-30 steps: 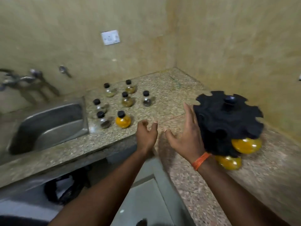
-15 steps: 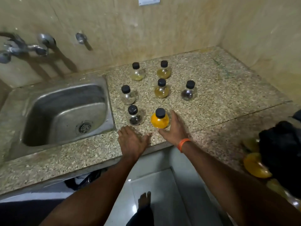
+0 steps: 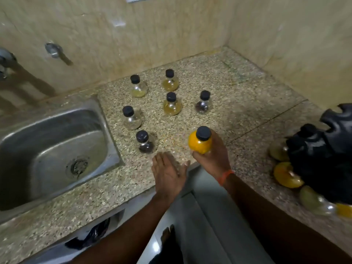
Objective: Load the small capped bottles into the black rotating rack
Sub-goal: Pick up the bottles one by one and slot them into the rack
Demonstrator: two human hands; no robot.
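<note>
My right hand [image 3: 213, 155] grips an orange bottle with a black cap [image 3: 200, 142] and holds it just above the speckled counter [image 3: 238, 103]. My left hand [image 3: 168, 172] rests flat on the counter's front edge, fingers straight. Several small capped bottles stand behind them: a dark one [image 3: 145, 142], a clear one [image 3: 131, 119], a pale one [image 3: 138, 86], two amber ones [image 3: 170, 81] [image 3: 171, 105] and another dark one [image 3: 203, 103]. The black rotating rack [image 3: 323, 149] sits at the right edge, partly cut off, with yellow bottles [image 3: 286, 175] hanging in its lower slots.
A steel sink [image 3: 47, 149] is set into the counter at the left, with taps [image 3: 55, 51] on the wall above. Tiled walls close the corner behind and to the right. A gap with floor shows below the counter edge between my arms.
My right hand has closed round the orange bottle and lifted it toward the right. The left hand has stayed flat on the counter edge. The view shifted slightly right.
</note>
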